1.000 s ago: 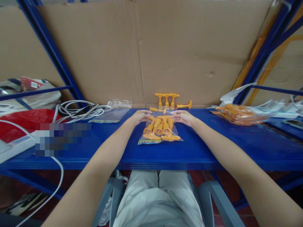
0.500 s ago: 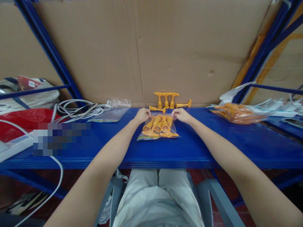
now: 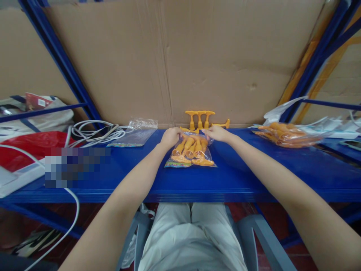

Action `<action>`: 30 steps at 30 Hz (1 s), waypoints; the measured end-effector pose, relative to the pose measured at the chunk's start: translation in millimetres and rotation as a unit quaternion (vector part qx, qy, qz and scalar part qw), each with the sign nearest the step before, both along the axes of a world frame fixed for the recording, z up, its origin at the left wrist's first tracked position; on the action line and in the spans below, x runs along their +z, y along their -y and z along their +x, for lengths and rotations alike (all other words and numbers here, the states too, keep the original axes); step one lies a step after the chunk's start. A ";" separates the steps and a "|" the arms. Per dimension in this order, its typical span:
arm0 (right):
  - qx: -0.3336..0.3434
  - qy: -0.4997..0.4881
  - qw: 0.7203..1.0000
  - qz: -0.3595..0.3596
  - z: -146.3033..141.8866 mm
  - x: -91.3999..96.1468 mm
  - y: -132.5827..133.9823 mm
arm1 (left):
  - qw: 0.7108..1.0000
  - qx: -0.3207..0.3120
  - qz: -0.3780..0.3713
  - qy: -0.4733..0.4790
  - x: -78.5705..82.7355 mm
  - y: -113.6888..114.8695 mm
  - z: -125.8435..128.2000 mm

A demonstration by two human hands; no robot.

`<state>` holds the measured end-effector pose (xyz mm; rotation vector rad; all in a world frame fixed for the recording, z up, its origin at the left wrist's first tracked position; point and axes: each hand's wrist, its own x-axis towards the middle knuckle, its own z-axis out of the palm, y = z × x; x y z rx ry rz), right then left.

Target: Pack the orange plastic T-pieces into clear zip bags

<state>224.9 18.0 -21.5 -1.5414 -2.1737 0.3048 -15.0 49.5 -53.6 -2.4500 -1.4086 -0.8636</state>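
A clear plastic bag (image 3: 212,160) lies on the blue tabletop in front of me, filled with several yellow-orange plastic toy hammers (image 3: 189,147). My left hand (image 3: 170,137) is closed on the bag's far left corner, the fingers pinched together. At the far right corner, my right hand (image 3: 216,133) pinches the bag's edge between thumb and fingers. Right behind the bag, three loose hammer-shaped pieces (image 3: 199,117) stand upright against the cardboard. One more piece (image 3: 222,124) lies on its side to their right, and another lies partly hidden between my hands.
To the left are an empty clear bag (image 3: 134,137), coiled white cable (image 3: 96,131), a red bag (image 3: 31,146) and a white power strip (image 3: 21,177). On the right lies another filled bag (image 3: 284,134). Cardboard (image 3: 220,60) walls off the back; blue posts (image 3: 60,56) flank it.
Both hands have shifted slightly closer together along the bag's far edge. The bag's far edge is bunched closer to the loose pieces, and the whole view has shifted slightly.
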 end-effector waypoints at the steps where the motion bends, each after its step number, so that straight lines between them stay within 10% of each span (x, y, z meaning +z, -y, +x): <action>1: 0.005 0.010 1.000 0.001 -2.0 5.4 -2.5 | 1.000 -0.003 0.007 0.000 0.5 0.6 0.0; 9: 0.048 -0.099 0.990 -0.085 -24.3 25.0 -28.0 | 0.998 -0.032 0.054 0.024 1.7 4.7 1.2; 18: 0.132 -0.242 0.890 -0.363 -29.8 9.9 -41.6 | 0.993 -0.051 0.091 0.053 5.5 8.3 -0.4; 30: 0.124 -0.332 0.850 -0.391 -31.9 7.9 -24.0 | 0.990 -0.064 0.091 0.084 8.8 9.8 0.9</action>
